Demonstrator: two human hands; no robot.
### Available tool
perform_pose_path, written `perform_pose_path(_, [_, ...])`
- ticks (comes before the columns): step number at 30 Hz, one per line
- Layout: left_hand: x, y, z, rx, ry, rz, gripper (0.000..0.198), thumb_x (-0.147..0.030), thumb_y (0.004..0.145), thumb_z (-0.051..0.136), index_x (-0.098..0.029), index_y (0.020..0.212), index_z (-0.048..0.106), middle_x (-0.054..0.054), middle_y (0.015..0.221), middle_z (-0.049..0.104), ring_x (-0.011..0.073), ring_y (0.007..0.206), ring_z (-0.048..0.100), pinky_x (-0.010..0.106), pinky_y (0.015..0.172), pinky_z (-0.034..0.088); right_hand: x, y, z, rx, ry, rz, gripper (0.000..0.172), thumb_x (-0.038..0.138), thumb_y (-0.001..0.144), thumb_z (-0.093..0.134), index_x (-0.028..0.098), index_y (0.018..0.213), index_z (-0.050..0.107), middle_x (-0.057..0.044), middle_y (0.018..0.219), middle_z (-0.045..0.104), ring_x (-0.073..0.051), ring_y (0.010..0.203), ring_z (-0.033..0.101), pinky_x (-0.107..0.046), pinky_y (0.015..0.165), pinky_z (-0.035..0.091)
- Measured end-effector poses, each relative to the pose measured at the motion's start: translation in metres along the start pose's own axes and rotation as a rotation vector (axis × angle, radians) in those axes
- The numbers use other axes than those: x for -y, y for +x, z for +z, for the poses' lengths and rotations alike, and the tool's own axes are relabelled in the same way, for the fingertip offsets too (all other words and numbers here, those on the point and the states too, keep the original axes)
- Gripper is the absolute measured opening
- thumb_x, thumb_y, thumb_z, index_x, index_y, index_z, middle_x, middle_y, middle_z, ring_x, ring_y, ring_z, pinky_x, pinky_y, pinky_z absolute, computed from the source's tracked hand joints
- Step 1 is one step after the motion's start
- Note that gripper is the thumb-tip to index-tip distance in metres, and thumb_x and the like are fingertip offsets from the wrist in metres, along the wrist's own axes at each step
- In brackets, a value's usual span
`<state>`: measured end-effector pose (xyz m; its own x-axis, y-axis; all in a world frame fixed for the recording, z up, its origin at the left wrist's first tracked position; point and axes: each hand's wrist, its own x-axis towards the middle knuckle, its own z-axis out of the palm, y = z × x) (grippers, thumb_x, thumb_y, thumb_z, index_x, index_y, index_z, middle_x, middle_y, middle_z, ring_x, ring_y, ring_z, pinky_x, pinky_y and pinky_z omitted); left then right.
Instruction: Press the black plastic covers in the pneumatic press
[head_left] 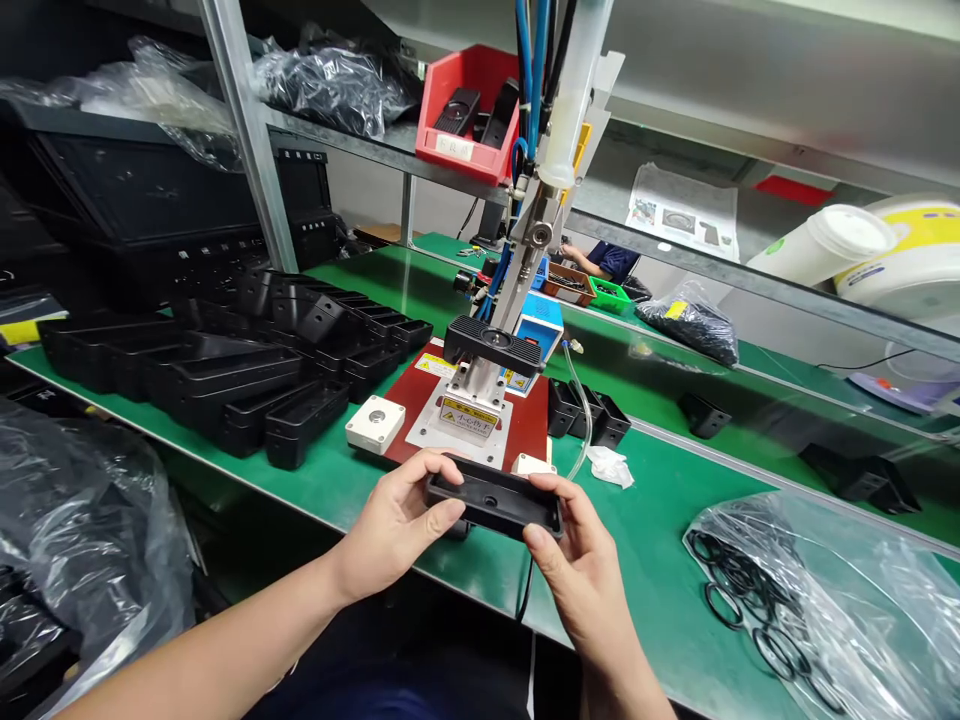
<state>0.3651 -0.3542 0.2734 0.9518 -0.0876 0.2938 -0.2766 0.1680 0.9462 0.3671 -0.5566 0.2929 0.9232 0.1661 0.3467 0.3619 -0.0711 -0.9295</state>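
Observation:
A black rectangular plastic housing [495,497] is held over the near edge of the green bench, both my hands gripping its ends. My left hand [394,525] pinches the left end with thumb on top. My right hand [577,555] grips the right end. Just beyond stands a dispensing machine on a red base plate [420,395], with another black housing [491,345] seated on its fixture under a white syringe [570,100]. A white button box [375,423] sits on the plate's left.
Rows of black housings [247,375] fill the bench at left. A clear bag of black rubber rings [795,610] lies at right. A few black parts [589,412] sit beside the machine. A red bin [465,110] is on the shelf. Another person's arm [589,258] shows behind.

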Motion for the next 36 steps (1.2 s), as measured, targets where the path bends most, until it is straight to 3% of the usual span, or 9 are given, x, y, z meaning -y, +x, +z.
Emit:
perform_pose_path(4, [0.003,0.001,-0.002,-0.015,-0.037,0.022,0.022,-0.034,0.083,0.068,-0.018,0.094,0.058,0.009,0.112,0.057,0.02,0.1,0.059,0.03,0.084,0.05,-0.001,0.002,-0.001,0.006,-0.021,-0.024,0.031,0.032,0.084,0.071,0.023,0.112,0.061,-0.007,0.113,0.066,-0.02,0.102,0.065,-0.027,0.084,0.056])
perform_pose_path(8, [0.005,0.004,-0.001,-0.065,-0.161,0.026,0.037,-0.032,0.082,0.07,-0.022,0.113,0.051,0.009,0.115,0.059,0.0207,0.104,0.061,0.031,0.088,0.052,-0.006,0.001,0.003,-0.007,-0.116,-0.085,0.03,0.032,0.084,0.07,0.024,0.112,0.062,-0.007,0.111,0.066,-0.021,0.103,0.065,-0.029,0.084,0.057])
perform_pose_path(11, [0.002,0.006,0.009,-0.127,-0.355,-0.054,0.056,-0.037,0.083,0.069,-0.025,0.129,0.04,0.011,0.121,0.06,0.0228,0.109,0.062,0.036,0.093,0.052,-0.01,-0.003,0.015,-0.048,-0.306,-0.244,0.026,0.029,0.084,0.07,0.023,0.109,0.062,-0.009,0.115,0.065,-0.023,0.108,0.063,-0.034,0.089,0.056])
perform_pose_path(16, [-0.005,0.005,0.026,-0.127,-0.546,-0.235,0.064,-0.046,0.087,0.062,-0.027,0.139,0.03,0.012,0.126,0.061,0.0265,0.115,0.06,0.042,0.095,0.051,-0.013,-0.011,0.036,-0.061,-0.502,-0.492,0.03,0.019,0.084,0.066,0.02,0.113,0.058,-0.013,0.126,0.059,-0.026,0.116,0.059,-0.039,0.093,0.055])
perform_pose_path(21, [-0.003,0.003,0.025,-0.1,-0.468,-0.222,0.056,-0.046,0.088,0.061,-0.026,0.134,0.037,0.012,0.125,0.062,0.027,0.113,0.061,0.04,0.091,0.052,-0.018,-0.014,0.038,-0.02,-0.521,-0.485,0.043,0.019,0.085,0.065,0.021,0.125,0.051,-0.014,0.132,0.055,-0.027,0.119,0.057,-0.042,0.095,0.055])
perform_pose_path(25, [-0.005,0.006,0.018,-0.062,-0.421,-0.17,0.048,-0.043,0.091,0.058,-0.026,0.13,0.037,0.009,0.115,0.066,0.0223,0.103,0.064,0.035,0.085,0.052,-0.015,-0.013,0.033,0.047,-0.482,-0.5,0.051,0.023,0.087,0.064,0.021,0.134,0.044,-0.014,0.135,0.053,-0.028,0.124,0.053,-0.044,0.099,0.053])
perform_pose_path(31, [-0.019,0.006,0.014,0.22,-0.267,-0.25,0.031,-0.038,0.092,0.054,-0.022,0.115,0.041,0.0,0.074,0.065,0.0146,0.069,0.061,0.027,0.067,0.048,0.004,-0.005,0.019,0.069,-0.437,-0.542,0.051,0.028,0.091,0.06,0.021,0.139,0.042,-0.013,0.135,0.051,-0.029,0.128,0.047,-0.05,0.106,0.044])
perform_pose_path(33, [-0.022,0.005,0.017,0.28,-0.175,-0.256,0.03,-0.032,0.09,0.056,-0.022,0.115,0.043,-0.001,0.075,0.062,0.0145,0.068,0.06,0.027,0.064,0.047,0.01,-0.001,0.018,0.148,-0.449,-0.503,0.055,0.034,0.091,0.062,0.022,0.14,0.041,-0.013,0.137,0.051,-0.029,0.129,0.046,-0.05,0.107,0.043])
perform_pose_path(36, [-0.023,0.005,0.018,0.275,-0.028,-0.196,0.032,-0.026,0.086,0.058,-0.022,0.116,0.046,0.001,0.083,0.061,0.0176,0.079,0.061,0.03,0.069,0.048,0.015,0.002,0.018,0.231,-0.451,-0.428,0.051,0.038,0.089,0.065,0.024,0.136,0.048,-0.011,0.132,0.055,-0.029,0.126,0.05,-0.047,0.103,0.047])
